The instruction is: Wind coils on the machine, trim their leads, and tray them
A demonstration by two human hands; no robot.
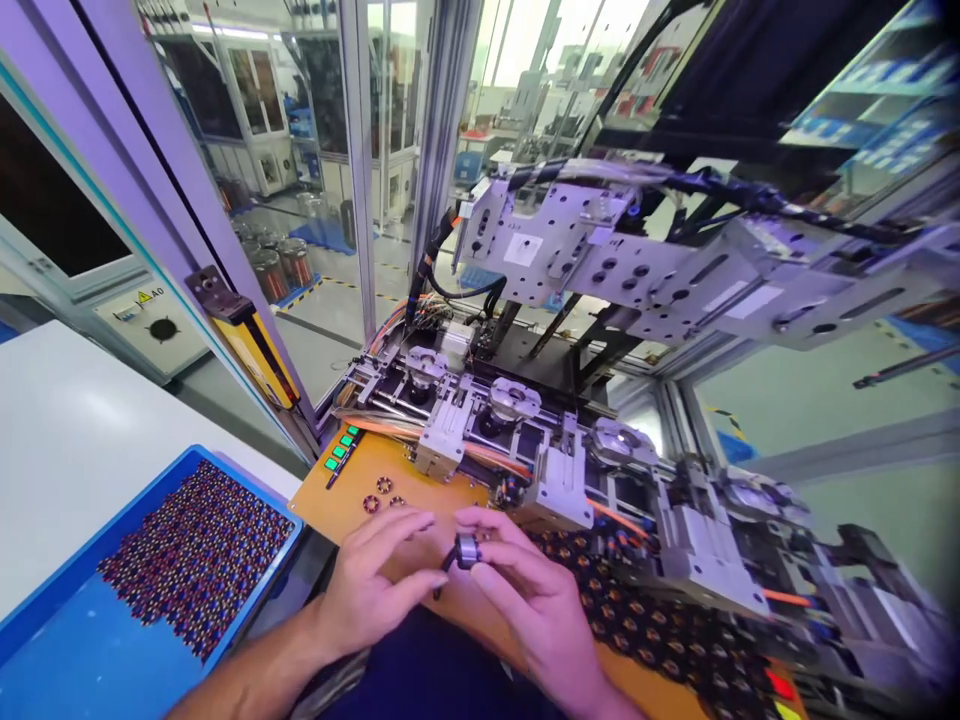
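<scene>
You hold a small silver-and-black cylindrical part (467, 550) between the thumb and fingers of your right hand (536, 600), just above the near edge of the orange surface (319, 500). Your left hand (367, 580) is open, its thumb and fingers spread apart, with the thumb tip close to a short dark piece (441, 583) beside the part; you cannot tell from this view whether the thumb touches it or whether the two pieces are joined. Beyond your left fingers, three small rings (371, 504) lie near each other on the surface, with a row of green buttons (341, 450) farther to the left. To the right of your right hand, many black parts (637, 605) with coppery middles cover the surface in rows. A blue tray (52, 655) on your left holds a dense layer of small multicoloured pieces (199, 560). In front of you stands a machine with a line of metal fixtures (514, 398)
</scene>
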